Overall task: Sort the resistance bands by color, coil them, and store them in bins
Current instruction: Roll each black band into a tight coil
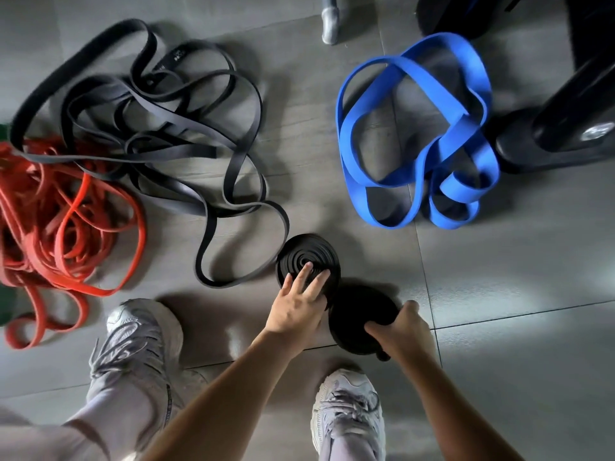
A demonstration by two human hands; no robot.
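A coiled black band (301, 257) lies flat on the floor, its loose tail running up into a tangle of black bands (159, 114). My left hand (299, 301) presses on the coil with straight, spread fingers. Just right of it, my right hand (399, 322) grips a second black coil (357, 314), fingers curled over its edge. A heap of red bands (56, 221) sits at the left, and wide blue bands (416, 128) lie in loops at the upper right. No bin is in view.
My two grey sneakers (139, 341) (349, 410) stand on the grey tiled floor below the coils. A black machine base (559, 138) stands at the right edge, and a metal post foot (331, 24) is at the top. Something green (5, 128) peeks in at the left edge.
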